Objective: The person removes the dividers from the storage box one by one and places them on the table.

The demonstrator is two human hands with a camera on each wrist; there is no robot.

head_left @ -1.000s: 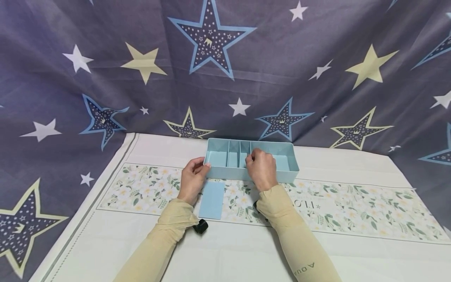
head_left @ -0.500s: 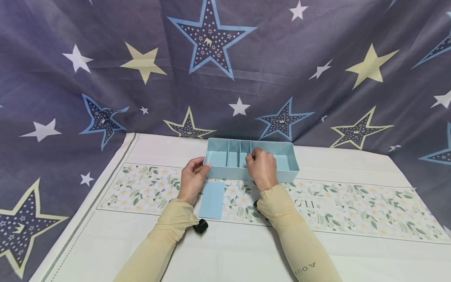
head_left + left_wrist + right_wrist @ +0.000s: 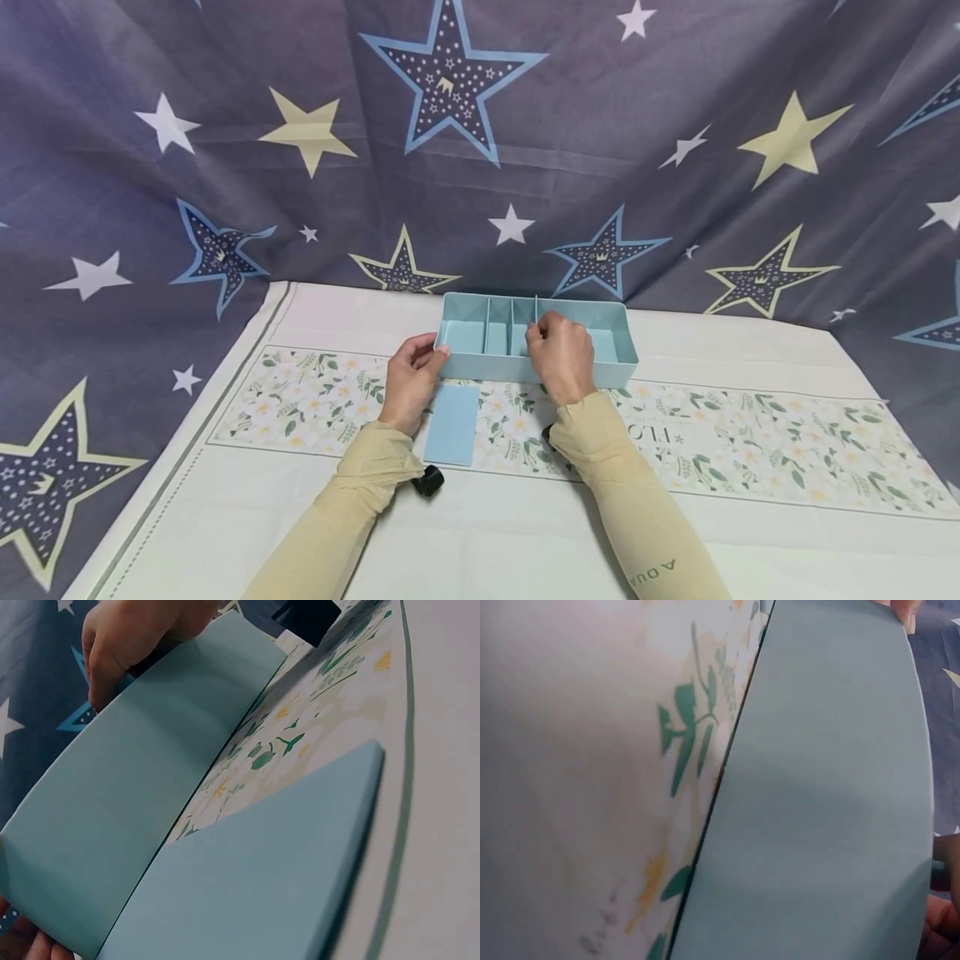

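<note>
A light blue divided storage box (image 3: 480,368) stands at the back of the table, with upright dividers across it. My left hand (image 3: 408,379) holds its left front corner, thumb at the front wall. Over the box's front edge, my right hand (image 3: 562,354) has curled fingers pinching the rightmost divider (image 3: 536,308), whose far end stands slightly above the rim. The fingertips are partly hidden in the head view. A flat light blue rectangular panel (image 3: 452,425) lies before the box; in the left wrist view this panel (image 3: 262,870) is close to the box's front wall (image 3: 150,765).
A floral printed strip (image 3: 750,442) runs across the white tablecloth (image 3: 525,533) under the panel. Behind the box hangs a dark star-patterned curtain (image 3: 330,200). A black wrist device (image 3: 429,481) shows at the left sleeve.
The rightmost divider's far end has risen slightly above the rim, and my right hand has shifted a little to the right. My left hand, the box and the panel look unchanged.
</note>
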